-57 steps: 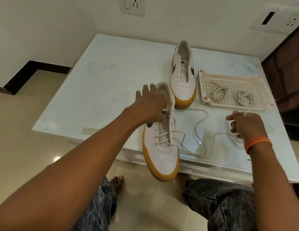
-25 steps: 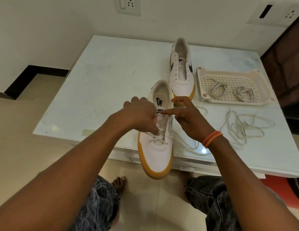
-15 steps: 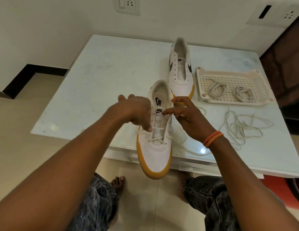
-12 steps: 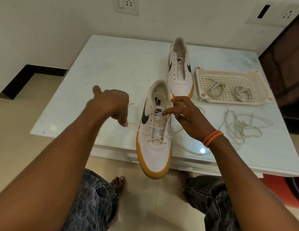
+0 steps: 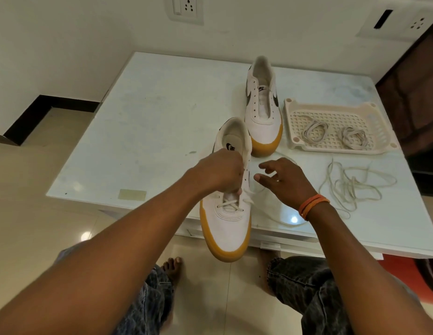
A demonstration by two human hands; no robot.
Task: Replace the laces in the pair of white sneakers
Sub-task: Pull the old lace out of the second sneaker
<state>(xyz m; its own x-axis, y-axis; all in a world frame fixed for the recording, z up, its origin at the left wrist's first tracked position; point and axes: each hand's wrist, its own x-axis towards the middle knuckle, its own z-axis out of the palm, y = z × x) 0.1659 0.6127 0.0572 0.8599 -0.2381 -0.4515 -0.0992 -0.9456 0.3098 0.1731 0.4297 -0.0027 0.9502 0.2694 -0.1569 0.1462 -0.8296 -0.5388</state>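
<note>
Tray: cream perforated plastic tray (image 5: 291, 122) on the table (image 5: 148, 122), beyond my right hand and off to its right.
Tray contents: two coiled laces (image 5: 314, 131) side by side, apart from each other.
Left hand: my left hand (image 5: 219, 174) is over the middle eyelets of the near sneaker (image 5: 228, 228), fingers curled down onto its lace (image 5: 228, 205); I cannot tell whether they pinch it.
Right hand: my right hand (image 5: 282, 181) hovers just right of the shoe, fingers spread and relaxed, holding nothing.
Near sneaker: toe overhangs the table edge toward me; lace crossed only at the lowest eyelets, its loose end trailing under my right wrist.
Far sneaker: second sneaker (image 5: 262, 110) beyond both hands, unlaced, touching the tray's left rim or just beside it.
Loose lace: tangled lace (image 5: 355, 187) on the table right of my right hand.
Change since 0.5 s ago: left hand has come back from the left onto the shoe; right hand has let go of the tongue and opened.
</note>
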